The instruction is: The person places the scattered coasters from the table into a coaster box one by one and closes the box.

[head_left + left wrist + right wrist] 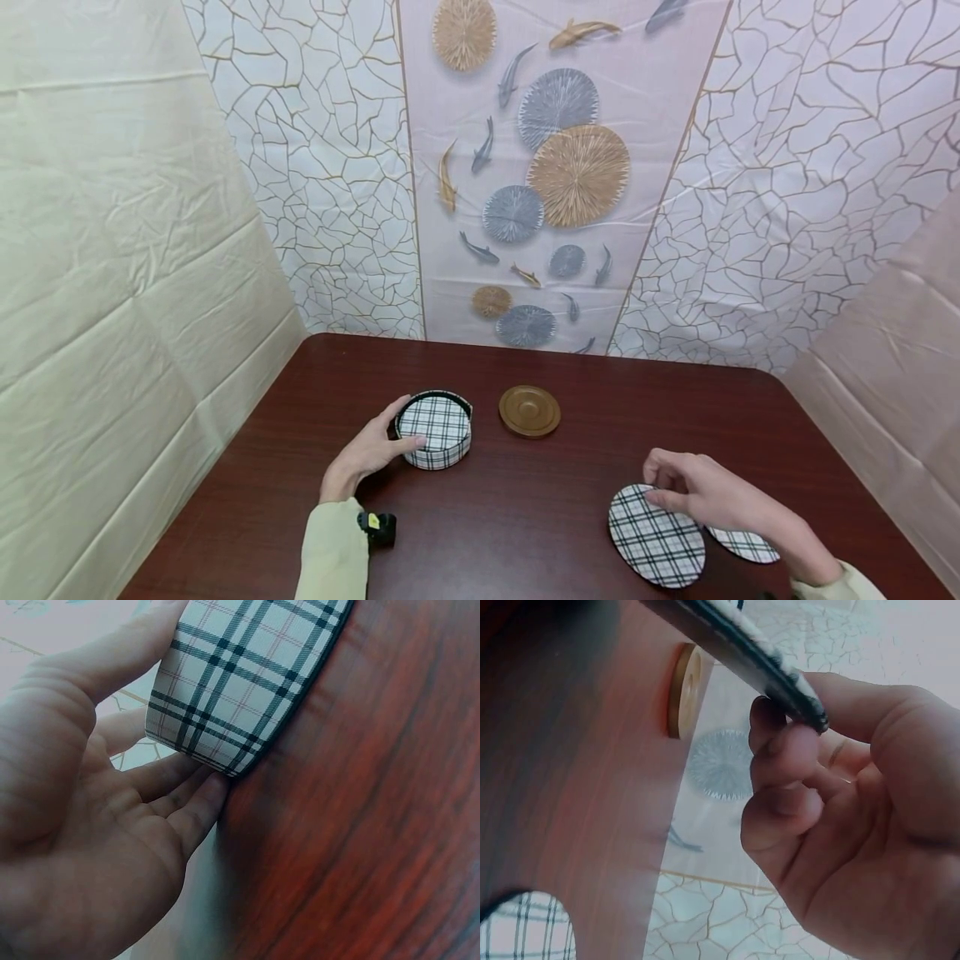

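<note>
At the left of the table, a round plaid coaster holder (444, 458) has a plaid coaster (437, 421) lying in its top. My left hand (371, 450) grips the holder's left side, thumb towards the front and fingers round the back. In the left wrist view, the fingers reach the plaid wall (232, 682) near its lower edge. On the right, my right hand (705, 492) pinches a round plaid coaster (656, 537) by its upper edge, tilted above the table. Its dark rim (780, 686) shows between thumb and fingers in the right wrist view.
Another plaid coaster (746, 546) lies on the dark red table (517, 508), partly behind my right wrist. A round brown lid-like disc (529, 411) lies right of the holder. Patterned cloth (352, 167) hangs behind the table, with plain cloth at both sides.
</note>
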### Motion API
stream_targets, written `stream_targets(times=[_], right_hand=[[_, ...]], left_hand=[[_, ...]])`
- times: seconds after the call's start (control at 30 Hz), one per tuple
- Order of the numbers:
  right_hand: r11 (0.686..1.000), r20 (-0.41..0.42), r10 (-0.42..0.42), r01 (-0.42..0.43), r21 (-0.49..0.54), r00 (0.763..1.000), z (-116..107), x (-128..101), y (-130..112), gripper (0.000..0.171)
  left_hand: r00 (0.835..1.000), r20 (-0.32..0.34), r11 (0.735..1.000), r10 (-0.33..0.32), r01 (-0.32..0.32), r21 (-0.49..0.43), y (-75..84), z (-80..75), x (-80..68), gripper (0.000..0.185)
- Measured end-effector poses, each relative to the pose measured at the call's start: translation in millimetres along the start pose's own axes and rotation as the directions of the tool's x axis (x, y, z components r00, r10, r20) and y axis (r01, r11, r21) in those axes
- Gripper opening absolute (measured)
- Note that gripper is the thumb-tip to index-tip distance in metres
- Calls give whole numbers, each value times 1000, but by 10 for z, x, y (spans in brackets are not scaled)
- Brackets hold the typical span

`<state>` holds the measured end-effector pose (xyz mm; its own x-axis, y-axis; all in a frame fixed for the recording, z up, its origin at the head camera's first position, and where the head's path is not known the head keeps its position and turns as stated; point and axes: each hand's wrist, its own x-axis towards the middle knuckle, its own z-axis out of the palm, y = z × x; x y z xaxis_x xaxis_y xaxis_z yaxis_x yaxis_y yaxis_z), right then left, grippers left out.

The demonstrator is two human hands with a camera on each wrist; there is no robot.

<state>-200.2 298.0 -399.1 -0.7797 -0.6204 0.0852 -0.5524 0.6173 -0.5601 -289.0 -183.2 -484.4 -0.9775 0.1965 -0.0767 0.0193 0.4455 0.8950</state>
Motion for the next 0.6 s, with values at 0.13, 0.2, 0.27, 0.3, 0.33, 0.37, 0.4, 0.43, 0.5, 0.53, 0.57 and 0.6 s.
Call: stream_targets(times=[0.13,0.2,0.27,0.3,0.33,0.37,0.4,0.43,0.5,0.53,0.57,0.6], right_hand=[[993,74,84,-90,83,994,-13,98,-37,11],[984,104,114,-127,126,988,-9,156,-48,13],[977,115,130,-147,154,985,1,216,-54,15],[977,111,129,-145,159,985,8,247,-55,15],[976,105,131,-147,161,986,16,278,-58,15],[976,97,129,-144,163,987,21,308,-62,15],[976,87,128,-141,163,988,26,336,-68,14],[977,77,127,-138,161,989,31,365,-75,15],[979,59,129,-137,154,990,41,421,-91,15],[979,47,129,-135,154,991,48,450,-101,16],[979,38,127,-131,155,991,56,476,-108,17],[979,29,128,-131,157,991,65,502,-115,17]], left_hand=[[1000,3,1000,1,-1,-4,-3,3,5,89],[1000,4,1000,1,-1,-4,-6,7,10,89],[1000,5,1000,0,0,-2,-11,11,15,90],[1000,5,1000,1,-1,0,-13,12,18,90],[1000,4,1000,2,-2,-3,-12,13,21,90],[1000,3,1000,5,-5,-3,-12,14,22,90],[1000,4,1000,6,-6,-4,-8,15,24,90],[1000,2,1000,6,-6,-2,-9,15,24,90],[1000,-2,1000,5,-5,-2,-6,14,23,90],[1000,-4,1000,1,-2,-4,-6,12,20,90],[1000,-6,1000,-2,2,-1,-7,11,17,90],[1000,-6,1000,-5,5,0,-9,9,15,90]])
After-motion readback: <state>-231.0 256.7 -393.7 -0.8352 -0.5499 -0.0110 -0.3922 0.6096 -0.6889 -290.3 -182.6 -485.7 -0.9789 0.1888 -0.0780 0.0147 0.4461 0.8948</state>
